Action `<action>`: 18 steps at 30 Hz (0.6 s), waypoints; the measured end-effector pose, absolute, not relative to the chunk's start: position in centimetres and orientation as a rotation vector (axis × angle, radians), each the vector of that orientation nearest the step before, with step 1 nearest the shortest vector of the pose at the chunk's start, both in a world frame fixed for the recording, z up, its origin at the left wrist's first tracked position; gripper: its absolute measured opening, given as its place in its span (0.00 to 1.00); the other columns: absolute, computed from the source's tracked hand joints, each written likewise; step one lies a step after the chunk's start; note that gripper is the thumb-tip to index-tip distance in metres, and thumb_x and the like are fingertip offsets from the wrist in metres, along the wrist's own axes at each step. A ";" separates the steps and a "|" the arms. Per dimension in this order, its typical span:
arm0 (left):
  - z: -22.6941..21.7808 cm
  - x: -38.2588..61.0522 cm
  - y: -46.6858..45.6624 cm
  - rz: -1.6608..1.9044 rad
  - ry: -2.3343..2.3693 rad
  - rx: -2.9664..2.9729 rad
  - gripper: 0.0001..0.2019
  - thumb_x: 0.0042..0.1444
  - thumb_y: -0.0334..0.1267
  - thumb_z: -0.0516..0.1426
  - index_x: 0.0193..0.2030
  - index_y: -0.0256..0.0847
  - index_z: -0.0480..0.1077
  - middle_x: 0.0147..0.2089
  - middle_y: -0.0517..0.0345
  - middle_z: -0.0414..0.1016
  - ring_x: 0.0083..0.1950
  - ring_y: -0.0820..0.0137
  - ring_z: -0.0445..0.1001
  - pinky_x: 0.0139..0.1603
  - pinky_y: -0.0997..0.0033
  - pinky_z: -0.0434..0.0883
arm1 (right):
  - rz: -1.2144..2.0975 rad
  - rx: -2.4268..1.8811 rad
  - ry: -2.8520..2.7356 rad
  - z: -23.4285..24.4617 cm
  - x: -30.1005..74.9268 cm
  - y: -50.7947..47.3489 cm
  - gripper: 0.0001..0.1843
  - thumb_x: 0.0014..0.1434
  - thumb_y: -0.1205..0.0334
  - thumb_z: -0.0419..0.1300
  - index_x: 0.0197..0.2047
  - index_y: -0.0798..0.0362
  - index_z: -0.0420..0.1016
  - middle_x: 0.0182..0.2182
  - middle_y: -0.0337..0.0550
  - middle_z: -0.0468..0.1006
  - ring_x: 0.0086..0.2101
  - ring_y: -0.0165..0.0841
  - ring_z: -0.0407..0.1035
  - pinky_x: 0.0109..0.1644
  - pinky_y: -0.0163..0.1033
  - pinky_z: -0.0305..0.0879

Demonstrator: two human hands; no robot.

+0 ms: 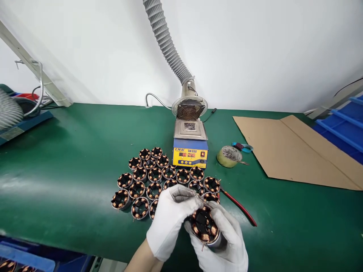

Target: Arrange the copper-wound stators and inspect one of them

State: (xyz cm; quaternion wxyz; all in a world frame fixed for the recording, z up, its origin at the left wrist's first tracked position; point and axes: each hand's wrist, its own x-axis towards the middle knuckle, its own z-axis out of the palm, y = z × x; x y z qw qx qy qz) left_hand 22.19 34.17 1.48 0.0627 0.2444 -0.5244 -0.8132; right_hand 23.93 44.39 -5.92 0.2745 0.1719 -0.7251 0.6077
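My right hand, in a white glove, is wrapped round a motor stator, a metal ring with copper coils and black insulation inside. The stator is tilted so its open face looks up at me, and a short copper wire end sticks out at its lower rim. My left hand, gloved too, has its fingers pinched together at the stator's upper left edge. What lies between those fingertips is too small to make out. Just beyond both hands, several more stators stand upright in a close group on the green table.
Behind the stators stands a blue-and-yellow solder pot under a fume hood with a grey hose. To the right are red-handled pliers, a round tin, a blue strap and cardboard. Blue crates edge the table.
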 end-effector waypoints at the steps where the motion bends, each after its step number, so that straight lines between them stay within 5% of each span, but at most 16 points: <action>1: 1.4 22.1 34.0 -2.424 -1.576 0.745 0.11 0.25 0.31 0.68 0.17 0.36 0.71 0.20 0.60 0.73 0.23 0.73 0.69 0.28 0.74 0.68 | 1.637 0.482 -1.954 -5.9 23.9 44.4 0.33 0.46 0.70 0.66 0.54 0.40 0.64 0.49 0.46 0.68 0.47 0.42 0.67 0.47 0.50 0.69; 8: 1.6 22.1 33.3 -2.364 -1.599 0.488 0.12 0.39 0.40 0.66 0.32 0.37 0.76 0.32 0.52 0.79 0.38 0.64 0.76 0.43 0.67 0.71 | 1.744 0.428 -1.875 -6.1 23.7 44.2 0.33 0.44 0.71 0.68 0.52 0.40 0.67 0.48 0.45 0.71 0.45 0.41 0.69 0.43 0.46 0.71; 13: 1.9 21.9 33.8 -2.484 -1.696 0.584 0.09 0.39 0.40 0.65 0.22 0.35 0.74 0.22 0.54 0.76 0.26 0.69 0.72 0.31 0.72 0.70 | 1.760 0.492 -1.887 -6.2 23.7 44.1 0.33 0.43 0.71 0.68 0.52 0.40 0.67 0.48 0.44 0.71 0.45 0.41 0.69 0.45 0.46 0.69; 18: 2.1 21.5 31.0 -2.117 -1.564 0.595 0.12 0.47 0.45 0.62 0.31 0.38 0.76 0.28 0.56 0.78 0.35 0.67 0.76 0.42 0.69 0.72 | 2.029 0.238 -1.897 -4.8 23.9 44.3 0.28 0.40 0.66 0.71 0.46 0.46 0.70 0.45 0.48 0.72 0.45 0.42 0.68 0.45 0.47 0.69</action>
